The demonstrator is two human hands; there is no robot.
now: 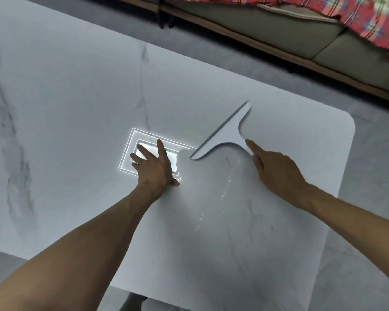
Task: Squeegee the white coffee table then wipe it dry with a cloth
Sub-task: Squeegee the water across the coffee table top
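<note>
White marble-look desk (76, 97) with grey veins, rounded corner at right, seen from above. White T-shaped squeegee (226, 132) lying flat near the middle right of the desk, blade running diagonally from lower left to upper right, short handle pointing toward the right hand (276, 169). Right hand held over the handle end, index finger stretched out along it and touching, remaining fingers curled under; grip on the handle only partly visible, so cannot tell whether closed on it. Left hand (155, 167) pressed flat on the desk just left of the blade's lower tip, fingers spread wide, palm down, holding nothing. Bright rectangular reflection of a ceiling light (133, 140) on the glossy surface, partly covered by the left hand. Thin streak of water (227, 187) glinting on the desk below the squeegee, between the two forearms, trailing toward the near edge. Both forearms bare, reaching in from the bottom of the view. Grey floor (373, 176) around the desk. Beige sofa (279, 30) with a wooden base along the top edge, red plaid blanket (368, 21) draped on it at upper right
</note>
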